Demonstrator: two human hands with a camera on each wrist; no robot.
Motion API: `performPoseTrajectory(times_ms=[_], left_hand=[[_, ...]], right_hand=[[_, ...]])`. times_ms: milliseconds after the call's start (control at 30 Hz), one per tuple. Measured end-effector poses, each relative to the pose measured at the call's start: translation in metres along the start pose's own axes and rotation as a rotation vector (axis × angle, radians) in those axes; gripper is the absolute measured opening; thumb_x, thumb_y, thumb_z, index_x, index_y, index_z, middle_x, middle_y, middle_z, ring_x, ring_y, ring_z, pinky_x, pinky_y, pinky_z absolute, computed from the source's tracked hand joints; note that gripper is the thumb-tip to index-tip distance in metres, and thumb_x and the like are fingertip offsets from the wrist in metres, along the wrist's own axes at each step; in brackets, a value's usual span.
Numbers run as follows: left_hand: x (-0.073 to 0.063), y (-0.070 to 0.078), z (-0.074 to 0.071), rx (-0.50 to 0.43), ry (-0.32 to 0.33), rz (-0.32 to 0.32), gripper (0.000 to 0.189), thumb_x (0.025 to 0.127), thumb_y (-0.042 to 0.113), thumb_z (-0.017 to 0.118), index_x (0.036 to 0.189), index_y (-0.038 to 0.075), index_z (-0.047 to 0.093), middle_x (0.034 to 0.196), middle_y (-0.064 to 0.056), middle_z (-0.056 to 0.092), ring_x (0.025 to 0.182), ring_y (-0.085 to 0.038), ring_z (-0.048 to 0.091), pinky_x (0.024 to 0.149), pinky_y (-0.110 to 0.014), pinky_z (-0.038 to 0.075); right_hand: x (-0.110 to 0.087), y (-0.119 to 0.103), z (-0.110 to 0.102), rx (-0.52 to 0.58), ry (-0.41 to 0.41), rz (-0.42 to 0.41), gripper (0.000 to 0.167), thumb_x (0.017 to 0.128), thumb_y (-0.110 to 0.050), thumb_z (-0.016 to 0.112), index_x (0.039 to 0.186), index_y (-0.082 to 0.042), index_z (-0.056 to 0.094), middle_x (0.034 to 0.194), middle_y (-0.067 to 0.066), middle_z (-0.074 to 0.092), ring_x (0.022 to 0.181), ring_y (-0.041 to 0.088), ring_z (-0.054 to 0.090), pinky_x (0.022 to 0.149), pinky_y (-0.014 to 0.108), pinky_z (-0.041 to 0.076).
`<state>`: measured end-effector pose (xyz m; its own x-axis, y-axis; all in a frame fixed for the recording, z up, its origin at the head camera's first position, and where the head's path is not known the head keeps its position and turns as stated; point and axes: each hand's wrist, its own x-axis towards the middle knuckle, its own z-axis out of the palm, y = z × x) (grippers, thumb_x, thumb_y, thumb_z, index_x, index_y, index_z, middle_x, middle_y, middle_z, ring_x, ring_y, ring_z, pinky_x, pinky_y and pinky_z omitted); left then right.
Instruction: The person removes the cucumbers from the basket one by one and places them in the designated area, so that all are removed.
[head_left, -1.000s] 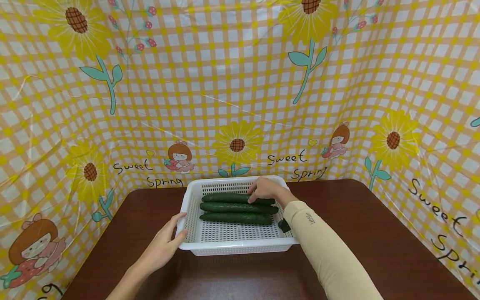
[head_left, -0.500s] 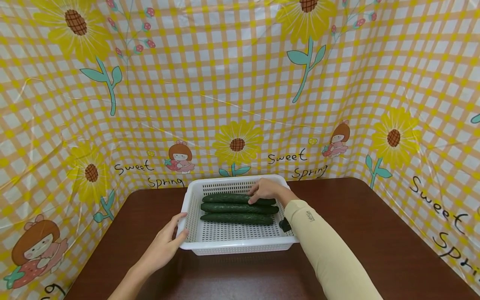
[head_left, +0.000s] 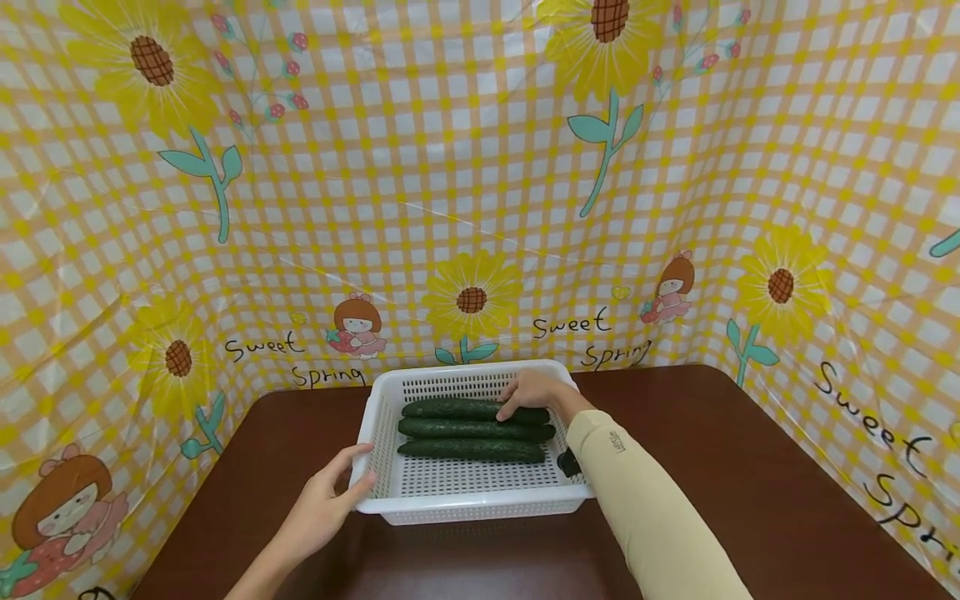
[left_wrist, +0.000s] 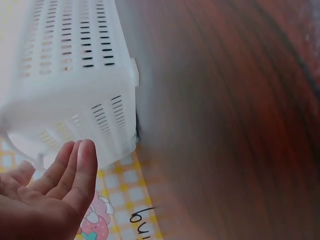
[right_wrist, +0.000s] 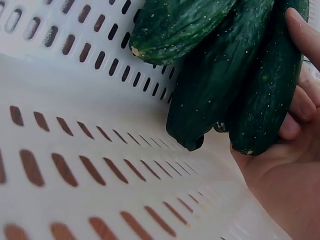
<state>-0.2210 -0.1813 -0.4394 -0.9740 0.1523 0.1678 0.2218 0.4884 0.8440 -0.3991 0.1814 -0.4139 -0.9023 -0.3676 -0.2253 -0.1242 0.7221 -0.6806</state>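
Three dark green cucumbers lie side by side in a white slotted plastic basket (head_left: 480, 502): a far one (head_left: 450, 408), a middle one (head_left: 450, 428) and a near one (head_left: 472, 451). My right hand (head_left: 536, 392) reaches over the basket's right side and grips the far cucumber near its right end. In the right wrist view, the thumb (right_wrist: 305, 35) lies along one side of that cucumber with fingers curled at the other. My left hand (head_left: 322, 500) is at the basket's left rim, thumb and fingers spread. Its fingers (left_wrist: 85, 165) look fairly straight beside the basket wall in the left wrist view.
The basket stands on a dark brown table (head_left: 690, 450) near its back edge. A checked cloth (head_left: 480, 208) with sunflowers hangs behind and along both sides. A small black object (head_left: 567, 462) shows at my right wrist, inside the basket's right end.
The whole scene sits slightly lower in the head view. Both hands keep about the same places at the basket, and the cucumbers lie as before.
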Motion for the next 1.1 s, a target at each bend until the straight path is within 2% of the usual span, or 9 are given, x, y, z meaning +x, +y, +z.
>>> performPoseTrajectory(times_ms=[133,267,500,633,767,933,1100], left_hand=[[-0.0042,-0.0008,0.0028,-0.076,-0.011,-0.002,0.049,0.096,0.027,0.070,0.142,0.018,0.055,0.141,-0.016,0.057,0.112,-0.020,0.061,0.076,-0.026,0.054],[-0.0049,-0.0020,0.0037,-0.132,-0.008,-0.007,0.049,0.095,0.023,0.071,0.141,0.017,0.055,0.139,-0.019,0.058,0.100,-0.016,0.064,0.071,-0.027,0.055],[-0.0027,-0.0042,0.0014,-0.154,-0.038,0.006,0.050,0.096,0.022,0.070,0.142,0.015,0.053,0.129,-0.017,0.061,0.083,-0.012,0.062,0.068,-0.028,0.053],[-0.0041,-0.0071,-0.0022,-0.170,-0.048,-0.001,0.050,0.096,0.019,0.070,0.142,0.013,0.052,0.127,-0.019,0.062,0.084,-0.015,0.064,0.067,-0.028,0.053],[-0.0031,-0.0077,-0.0036,-0.178,-0.047,0.010,0.050,0.096,0.018,0.070,0.142,0.013,0.052,0.128,-0.019,0.062,0.088,-0.018,0.065,0.067,-0.029,0.053],[0.0015,-0.0068,-0.0016,-0.166,-0.053,0.027,0.049,0.096,0.016,0.070,0.142,0.012,0.052,0.126,-0.020,0.062,0.087,-0.014,0.064,0.067,-0.028,0.053],[0.0005,-0.0055,-0.0015,-0.162,-0.054,0.002,0.049,0.096,0.017,0.070,0.141,0.013,0.052,0.128,-0.019,0.060,0.090,-0.013,0.063,0.068,-0.027,0.052]], right_hand=[[-0.0027,0.0009,0.0028,0.013,0.006,0.024,0.040,0.081,-0.023,0.084,0.118,-0.009,0.075,0.139,0.011,0.062,0.135,0.037,0.049,0.108,0.051,0.043],[-0.0039,-0.0002,0.0027,0.037,0.004,0.034,0.042,0.081,-0.024,0.084,0.120,-0.010,0.075,0.142,0.011,0.060,0.137,0.038,0.047,0.109,0.052,0.042],[-0.0076,-0.0019,0.0026,0.066,0.008,0.038,0.041,0.083,-0.024,0.083,0.121,-0.010,0.074,0.144,0.013,0.058,0.139,0.038,0.045,0.111,0.052,0.040],[-0.0070,-0.0059,0.0052,0.049,-0.013,0.025,0.041,0.083,-0.028,0.083,0.120,-0.012,0.075,0.141,0.012,0.060,0.138,0.038,0.045,0.111,0.051,0.040],[-0.0052,-0.0074,0.0040,0.057,-0.007,0.015,0.042,0.083,-0.025,0.083,0.120,-0.009,0.074,0.139,0.012,0.062,0.138,0.038,0.045,0.111,0.051,0.040],[-0.0022,-0.0025,-0.0011,0.058,0.003,0.032,0.043,0.082,-0.022,0.083,0.121,-0.007,0.074,0.141,0.013,0.061,0.139,0.038,0.044,0.112,0.052,0.039],[-0.0016,-0.0020,-0.0011,0.052,-0.004,0.037,0.044,0.082,-0.023,0.083,0.122,-0.008,0.073,0.142,0.012,0.060,0.139,0.039,0.044,0.110,0.052,0.040]])
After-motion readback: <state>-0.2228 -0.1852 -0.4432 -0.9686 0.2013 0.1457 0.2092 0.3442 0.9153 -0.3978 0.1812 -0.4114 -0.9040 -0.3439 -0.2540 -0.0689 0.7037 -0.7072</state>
